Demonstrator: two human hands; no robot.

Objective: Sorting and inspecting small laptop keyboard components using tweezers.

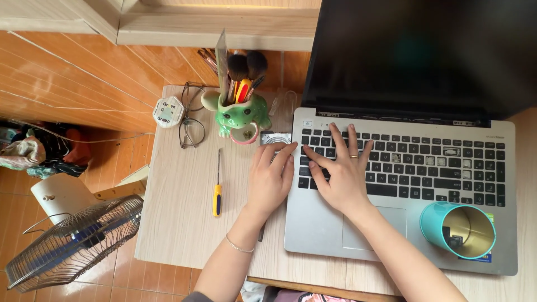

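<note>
A silver laptop [313, 223] with a black keyboard and a dark screen [419, 56] lies open on a light wooden desk [179, 223]. My right hand [341, 173], a ring on one finger, rests spread on the left part of the keyboard. My left hand [271, 179], with a thin bracelet at the wrist, lies flat over the laptop's left edge, its fingertips near a small silver box [274, 137]. Several keys are missing from the keyboard. Neither hand holds anything.
A teal tin [456, 229] lies on its side on the laptop's palm rest. A yellow-handled screwdriver [217, 190], glasses [192, 131], a green frog-shaped holder [238, 114] with brushes and a small white round case [168, 112] sit on the desk. A fan [72, 240] stands on the floor at left.
</note>
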